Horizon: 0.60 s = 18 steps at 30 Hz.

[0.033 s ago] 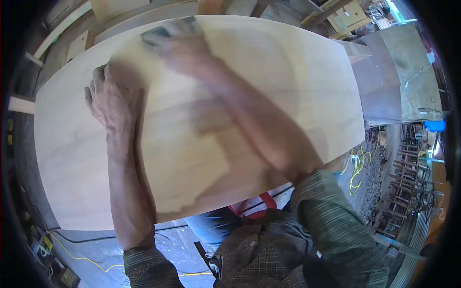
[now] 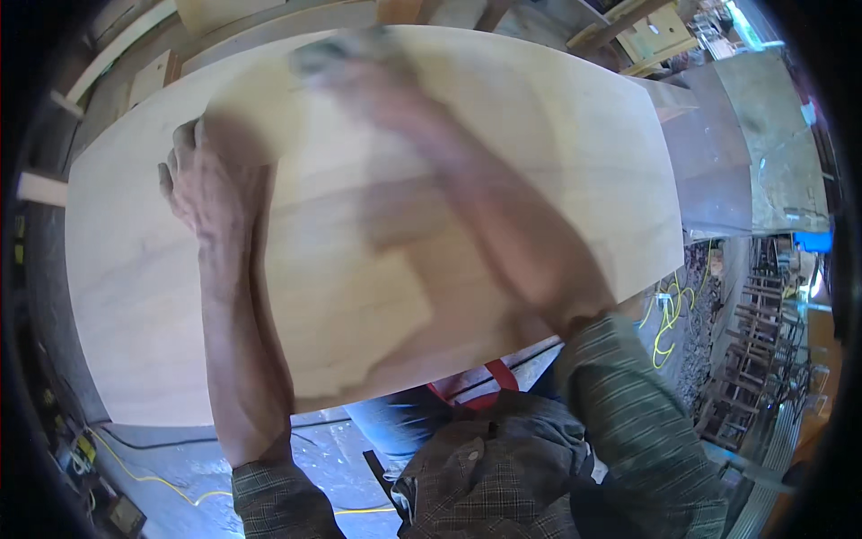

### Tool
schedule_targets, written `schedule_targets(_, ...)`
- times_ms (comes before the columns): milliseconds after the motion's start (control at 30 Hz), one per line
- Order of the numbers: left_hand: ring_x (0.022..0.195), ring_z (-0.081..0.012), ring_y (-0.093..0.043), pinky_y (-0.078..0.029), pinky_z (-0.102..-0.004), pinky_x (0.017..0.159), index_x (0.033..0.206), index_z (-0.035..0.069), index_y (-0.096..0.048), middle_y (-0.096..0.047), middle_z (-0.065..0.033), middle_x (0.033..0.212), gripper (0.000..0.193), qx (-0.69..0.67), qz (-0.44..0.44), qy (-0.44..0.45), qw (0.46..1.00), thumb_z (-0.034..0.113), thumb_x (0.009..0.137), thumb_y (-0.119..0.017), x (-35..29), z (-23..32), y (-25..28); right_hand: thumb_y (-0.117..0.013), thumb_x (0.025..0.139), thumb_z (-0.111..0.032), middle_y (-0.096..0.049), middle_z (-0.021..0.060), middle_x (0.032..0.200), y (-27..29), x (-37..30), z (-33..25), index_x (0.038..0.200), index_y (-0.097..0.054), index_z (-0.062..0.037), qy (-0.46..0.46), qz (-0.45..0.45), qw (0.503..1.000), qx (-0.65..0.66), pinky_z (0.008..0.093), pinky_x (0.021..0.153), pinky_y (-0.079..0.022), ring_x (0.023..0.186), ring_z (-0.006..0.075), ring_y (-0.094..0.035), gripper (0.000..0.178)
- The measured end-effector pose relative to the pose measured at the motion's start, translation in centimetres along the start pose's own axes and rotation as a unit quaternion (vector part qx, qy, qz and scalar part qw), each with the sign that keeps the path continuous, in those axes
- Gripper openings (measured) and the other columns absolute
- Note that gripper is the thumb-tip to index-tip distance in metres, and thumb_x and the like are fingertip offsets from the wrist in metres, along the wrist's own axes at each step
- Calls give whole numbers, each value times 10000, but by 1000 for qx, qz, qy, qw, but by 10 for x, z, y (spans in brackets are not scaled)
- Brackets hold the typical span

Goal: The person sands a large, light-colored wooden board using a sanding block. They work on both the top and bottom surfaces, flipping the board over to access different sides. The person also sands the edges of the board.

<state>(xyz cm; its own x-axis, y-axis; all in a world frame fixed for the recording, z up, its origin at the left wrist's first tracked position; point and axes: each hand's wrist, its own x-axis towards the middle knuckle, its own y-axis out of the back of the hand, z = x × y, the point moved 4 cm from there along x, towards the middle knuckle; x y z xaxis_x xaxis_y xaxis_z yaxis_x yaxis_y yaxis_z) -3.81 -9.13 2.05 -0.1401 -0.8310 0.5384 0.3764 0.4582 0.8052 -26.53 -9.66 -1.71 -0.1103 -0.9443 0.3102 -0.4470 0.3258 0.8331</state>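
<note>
A broad, pale wooden panel [image 2: 584, 162] with a faint grain lies before me. Near its far edge my right hand [image 2: 377, 90] is closed over a dark, flat piece of sandpaper [image 2: 316, 59], pressed on the wood. Motion smears that hand, and its fingers partly cover the sandpaper. On the left part of the panel my left hand [image 2: 211, 189] lies with bent fingers apart, holding nothing. Both forearms reach across the wood and cast shadows on it.
Past the panel's right end stands a grey-topped surface [image 2: 781, 144]. A yellow cord [image 2: 666, 328] is coiled on the floor, with several clamps [image 2: 750, 341] racked beyond it. Another yellow cord [image 2: 162, 483] runs along the floor at lower left. Timber pieces [image 2: 153, 81] lie behind the panel.
My right hand and the sandpaper have shifted a little to the right along the far edge, and the hand is more blurred. My left hand stays in place.
</note>
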Motion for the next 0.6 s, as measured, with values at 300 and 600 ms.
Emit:
schedule_targets(300,1008,-288,-552,-403,-463,891,959,72,-623,-573,-119,999,226,29,-18,15,999,234,839,-521,-4,-1,-5,-445,927,-273,-550,161,1227,-38,15,-41,1216,-571,-127,-58,26,983,-170,490,1007,-363,1200,286,-488,347)
schedule_targets(600,1129,-284,-479,-330,-437,995,1068,19,-567,-525,-132,1102,271,19,-81,33,996,91,817,-491,0,7,-10,-434,915,-287,-558,124,1233,73,-36,140,1240,-562,-159,62,67,952,-291,417,987,-388,1175,275,-485,372)
